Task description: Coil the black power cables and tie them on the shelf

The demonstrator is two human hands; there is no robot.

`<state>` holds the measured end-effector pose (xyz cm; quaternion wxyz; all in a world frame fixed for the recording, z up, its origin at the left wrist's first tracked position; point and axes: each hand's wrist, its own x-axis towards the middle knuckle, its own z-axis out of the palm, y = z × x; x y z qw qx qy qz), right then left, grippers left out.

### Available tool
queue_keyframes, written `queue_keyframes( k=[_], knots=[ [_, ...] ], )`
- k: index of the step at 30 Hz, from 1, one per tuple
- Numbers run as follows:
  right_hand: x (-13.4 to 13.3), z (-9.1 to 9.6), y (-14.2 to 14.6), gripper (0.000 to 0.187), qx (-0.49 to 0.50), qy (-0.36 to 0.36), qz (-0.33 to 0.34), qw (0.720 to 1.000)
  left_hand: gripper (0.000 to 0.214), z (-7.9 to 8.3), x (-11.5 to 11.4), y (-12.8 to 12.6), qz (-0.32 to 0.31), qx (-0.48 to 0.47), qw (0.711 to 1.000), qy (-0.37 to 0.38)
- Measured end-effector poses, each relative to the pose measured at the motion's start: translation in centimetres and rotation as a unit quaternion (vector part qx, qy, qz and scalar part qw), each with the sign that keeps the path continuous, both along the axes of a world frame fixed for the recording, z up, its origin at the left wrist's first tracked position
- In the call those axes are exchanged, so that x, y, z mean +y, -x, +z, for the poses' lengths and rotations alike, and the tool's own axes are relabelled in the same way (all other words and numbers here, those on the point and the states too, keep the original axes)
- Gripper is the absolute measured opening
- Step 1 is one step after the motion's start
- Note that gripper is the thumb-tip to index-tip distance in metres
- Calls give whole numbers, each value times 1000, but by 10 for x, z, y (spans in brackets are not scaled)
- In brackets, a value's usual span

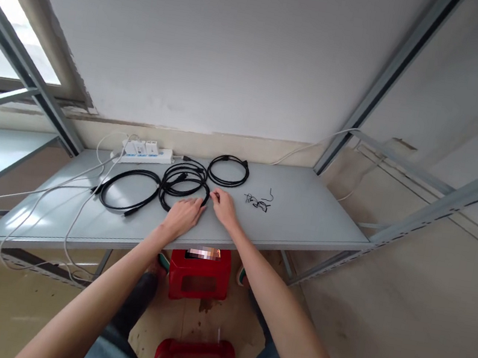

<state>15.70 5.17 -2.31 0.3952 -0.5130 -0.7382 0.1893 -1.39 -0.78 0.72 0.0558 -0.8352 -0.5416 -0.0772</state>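
On the grey shelf several coils of black cable lie close together. My left hand [186,216] is closed on the near right side of one black cable coil [165,198]. Just right of that coil, my right hand [223,205] has its thumb and fingers pinched together close to the cable; what is between them is too small to make out. Another black cable coil [134,171] lies to the left, its plug ends loose. Behind my right hand rests a separate black cable coil [245,179]. A small tangle of thin black ties [257,202] lies to the right.
At the back left of the metal shelf [305,221] stands a white power strip [162,157] with adapters plugged in. White cords [71,218] hang over the front edge. A red stool [199,276] is below, and metal uprights [355,113] frame the shelf.
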Motion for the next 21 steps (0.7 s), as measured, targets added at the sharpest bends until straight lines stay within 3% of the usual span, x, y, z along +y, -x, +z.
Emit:
queue_keyframes(
  k=[4, 14, 18, 21],
  knots=[
    [3, -1, -4, 16, 86, 23, 43, 995, 37, -1, -3, -3, 58, -4, 998, 15],
    [5, -2, -3, 14, 105, 30, 40, 993, 32, -5, 0, 1, 38, -92, 995, -6],
    [5, -6, -3, 14, 80, 24, 24, 996, 37, 24, -19, -9, -48, -158, 983, -85],
    [7, -9, -4, 15, 72, 28, 27, 997, 38, 54, -66, -19, -170, -224, 959, -34]
  ],
)
